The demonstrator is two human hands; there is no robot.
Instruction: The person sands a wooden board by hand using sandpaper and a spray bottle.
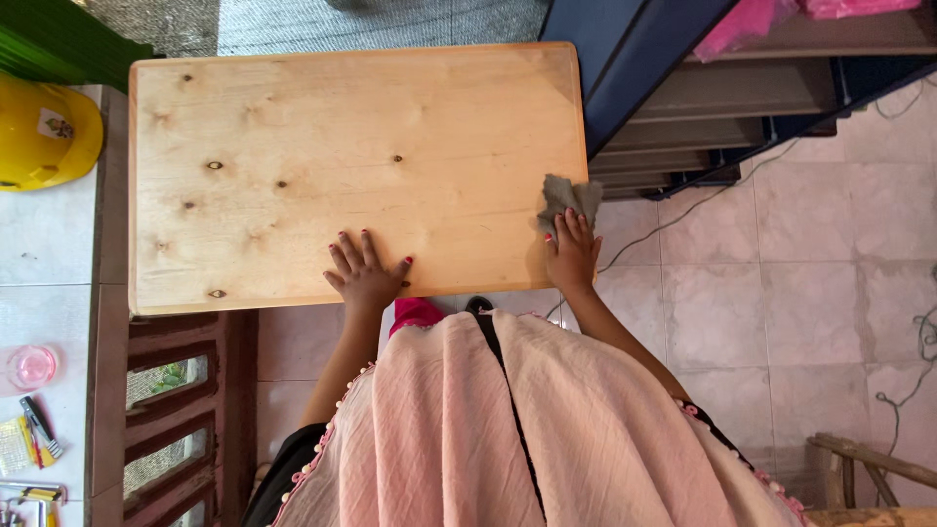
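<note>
1. The grey cloth [570, 199] lies crumpled on the wooden board [351, 166], at the board's right edge, towards its near corner.
2. The right hand [571, 252] presses on the near part of the cloth. The fingers are extended and close together, lying flat on the cloth rather than curled round it; the far part of the cloth shows beyond the fingertips.
3. The left hand [365, 273] rests palm-down on the bare wood near the board's near edge, well apart from the cloth. The fingers are spread wide and hold nothing.
4. The board is a pale rectangular panel with dark knots, most of them on its left half. No other item lies on it.
5. A pink garment [508, 429] covers the person's body below the board.
6. Left of the board, a yellow hard hat [44, 132] sits on a white surface [49, 234].
7. Nearer on the same surface stands a small pink transparent container [31, 367]; its contents cannot be determined. Small tools [39, 429] lie just beside it.
8. Right of the board, dark blue steps [703, 107] rise above a tiled floor [800, 293]. A thin cable [683, 215] crosses the tiles.
</note>
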